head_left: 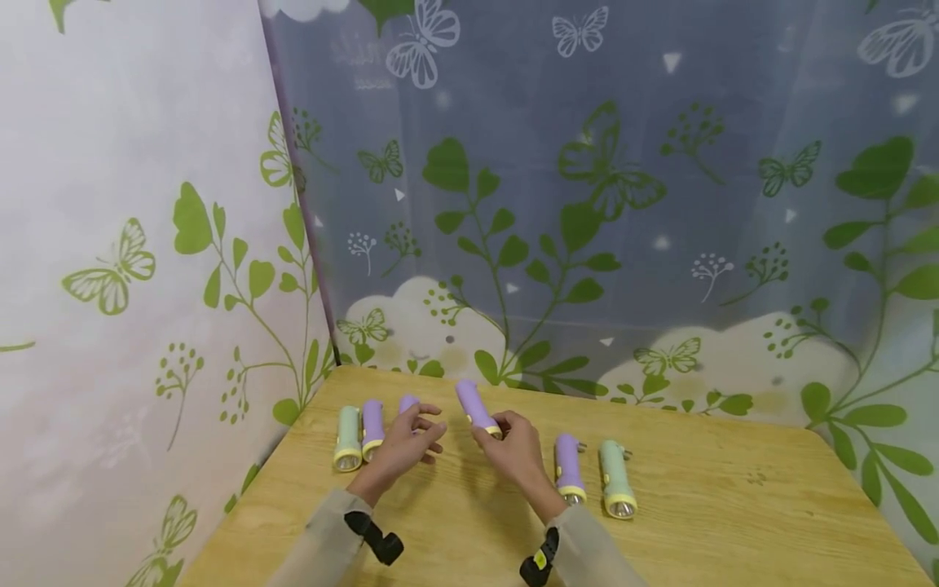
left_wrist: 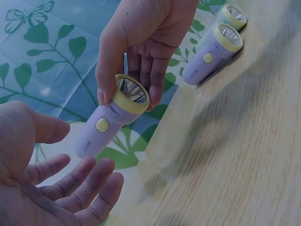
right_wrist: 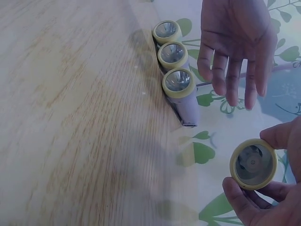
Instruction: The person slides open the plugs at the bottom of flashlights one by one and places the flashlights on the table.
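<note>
A purple flashlight with a yellow head is held up above the table by my right hand. Thumb and fingers pinch it at the yellow rim, and its lens faces the right wrist camera. My left hand hovers just to the left, its fingers spread and relaxed with nothing in them. In the left wrist view those fingers come close to the flashlight's tail end. Partly behind the left hand lies another purple flashlight.
Left of my hands, a green flashlight and a purple flashlight lie side by side. To the right lie another purple flashlight and a green one. Patterned cloth hangs behind the wooden table.
</note>
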